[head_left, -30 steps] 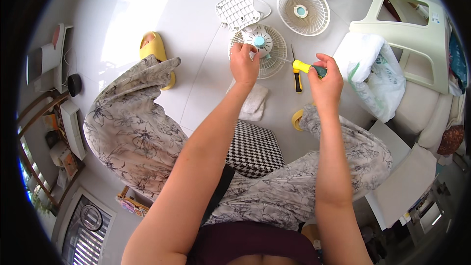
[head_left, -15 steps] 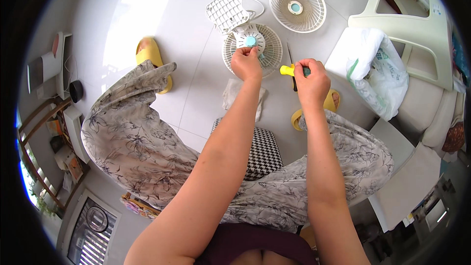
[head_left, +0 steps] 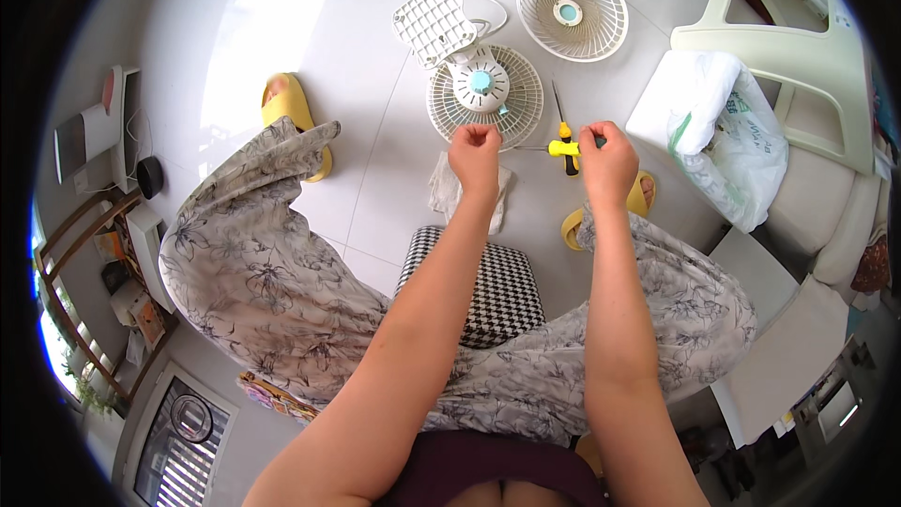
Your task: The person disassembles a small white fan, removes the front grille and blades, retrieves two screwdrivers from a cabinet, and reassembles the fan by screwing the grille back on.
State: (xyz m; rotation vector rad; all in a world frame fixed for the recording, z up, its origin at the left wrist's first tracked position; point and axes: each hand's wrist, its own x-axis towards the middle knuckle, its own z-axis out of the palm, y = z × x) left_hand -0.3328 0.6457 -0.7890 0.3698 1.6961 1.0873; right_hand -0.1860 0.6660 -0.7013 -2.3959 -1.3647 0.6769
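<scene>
My right hand (head_left: 610,161) grips a screwdriver (head_left: 562,148) by its yellow and green handle, the thin shaft pointing left. Just past the shaft's end, my left hand (head_left: 476,160) is closed in a pinch; whatever its fingertips hold is too small or hidden to tell. Beyond the left hand a small white fan (head_left: 481,83) lies with its grille (head_left: 526,103) on the floor, its pale blue centre knob facing up and its ribbed base (head_left: 434,23) tipped toward the back. A second screwdriver (head_left: 572,167), black and yellow, lies on the floor behind the one I hold.
A detached white grille cover (head_left: 601,36) rests at the back. On the right are a plastic bag (head_left: 741,155) and a pale plastic stool (head_left: 807,56). A cloth (head_left: 443,183) and a houndstooth-patterned stool (head_left: 469,291) are between my legs. Yellow slippers (head_left: 298,105) are on my feet.
My left hand has drawn back from the fan's centre toward me. The screwdriver in my right hand has turned so its shaft shows, pointing at the left hand.
</scene>
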